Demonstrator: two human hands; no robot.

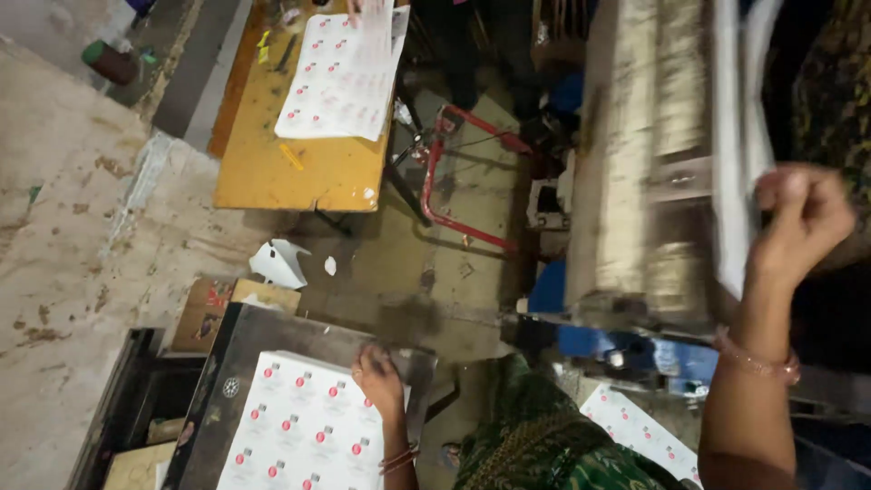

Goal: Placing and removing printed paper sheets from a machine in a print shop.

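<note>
Two hands are at work, well apart from each other. The left hand (379,379) lies flat and unclenched, fingers spread, on the top edge of a stack of white printed sheets (304,426) dotted with small red marks; it grips nothing, only presses on the paper. That stack rests on a dark metal desk (272,328) at the bottom of the view, with bangles showing on the wrist just below the hand.

The right hand (798,222) is raised high at the right side, clenched around the edge of a bundle of white sheets (737,136) that stands nearly upright and is blurred (its print cannot be made out). A thin bracelet circles that wrist. Just beside the bundle stands a large, worn machine (635,163) with pale rollers.

Farther off, at the top of the view, a yellow wooden desk (272,168) carries another spread of the same red-dotted sheets (340,77). A red metal frame (449,172) stands on the floor between this desk and the machine. A crumpled white scrap of paper (277,261) lies on the stained concrete floor (63,236), near a cardboard box (204,313). More dotted sheets (635,434) show at the lower right, next to green patterned cloth (535,436).
</note>
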